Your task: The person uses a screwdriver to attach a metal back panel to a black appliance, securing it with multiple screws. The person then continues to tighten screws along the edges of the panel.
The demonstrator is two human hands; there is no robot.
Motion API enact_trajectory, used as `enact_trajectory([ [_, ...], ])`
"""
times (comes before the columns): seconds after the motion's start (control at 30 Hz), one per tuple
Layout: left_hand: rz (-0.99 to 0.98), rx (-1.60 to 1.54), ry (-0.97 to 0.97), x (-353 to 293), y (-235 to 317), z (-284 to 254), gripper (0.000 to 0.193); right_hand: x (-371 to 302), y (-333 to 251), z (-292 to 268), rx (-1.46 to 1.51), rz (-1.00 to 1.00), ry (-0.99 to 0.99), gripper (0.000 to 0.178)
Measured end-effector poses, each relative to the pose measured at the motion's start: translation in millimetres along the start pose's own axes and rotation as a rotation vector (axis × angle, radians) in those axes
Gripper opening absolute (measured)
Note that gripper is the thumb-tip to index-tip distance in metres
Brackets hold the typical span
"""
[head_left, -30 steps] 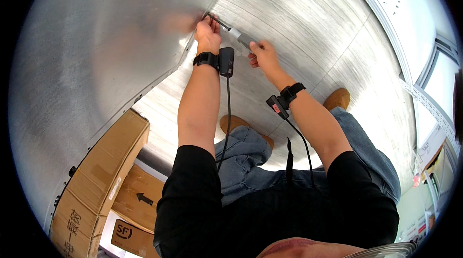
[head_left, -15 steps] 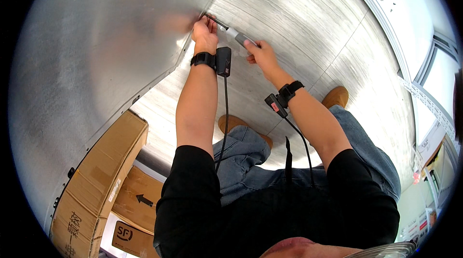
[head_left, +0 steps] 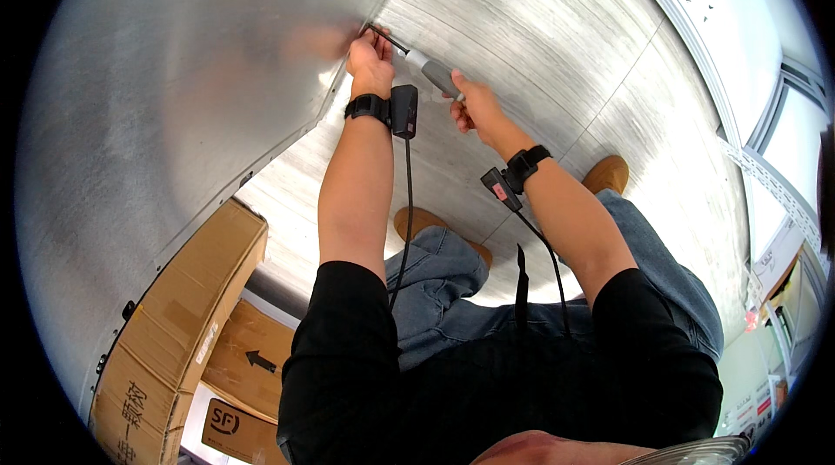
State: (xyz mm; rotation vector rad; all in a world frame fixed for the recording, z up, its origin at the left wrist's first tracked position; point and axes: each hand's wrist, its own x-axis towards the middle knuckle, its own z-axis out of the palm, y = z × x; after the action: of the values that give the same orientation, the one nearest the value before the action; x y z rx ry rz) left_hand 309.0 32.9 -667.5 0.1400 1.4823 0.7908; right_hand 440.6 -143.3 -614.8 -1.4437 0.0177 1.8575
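A grey and white screwdriver (head_left: 437,73) slants from my right hand up to the right edge of a large metal panel (head_left: 235,56). My right hand (head_left: 474,107) is closed on the rear of its handle, thumb along the top and the other fingers loosely curled. My left hand (head_left: 371,53) rests at the panel's edge, its fingers curled in around the tip of the dark shaft. Whatever those fingertips pinch there is too small and covered to make out. Each wrist wears a black strap with a small cabled box.
Cardboard boxes (head_left: 187,326) stand at the lower left beside the panel. Below me is a pale wood-look floor (head_left: 539,21), with my brown shoes (head_left: 606,174) on it. White panels and shelving (head_left: 774,160) line the right side.
My right hand has shifted slightly down, and its fingers have loosened and turned around the handle. The screwdriver has tilted a little. My left hand has stayed in place.
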Motion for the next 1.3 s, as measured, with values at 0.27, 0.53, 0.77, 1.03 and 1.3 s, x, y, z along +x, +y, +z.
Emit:
enact_trajectory([
  [0.27,0.006,0.013,0.011,-3,-1,3,0.018,6,9,12,-0.138,-0.190,0.203,0.049],
  [0.53,0.007,-0.045,0.088,1,-4,3,0.012,7,9,11,-0.182,-0.217,0.237,0.054],
  [0.77,0.002,0.006,0.026,3,-5,1,0.015,4,5,14,-0.313,-0.198,0.307,0.057],
  [1.03,0.016,0.049,-0.005,4,-4,0,0.018,10,10,0,-0.068,-0.050,0.099,0.055],
  [1.3,0.020,0.017,0.012,4,-6,2,0.019,8,6,-3,-0.008,-0.011,0.023,0.053],
])
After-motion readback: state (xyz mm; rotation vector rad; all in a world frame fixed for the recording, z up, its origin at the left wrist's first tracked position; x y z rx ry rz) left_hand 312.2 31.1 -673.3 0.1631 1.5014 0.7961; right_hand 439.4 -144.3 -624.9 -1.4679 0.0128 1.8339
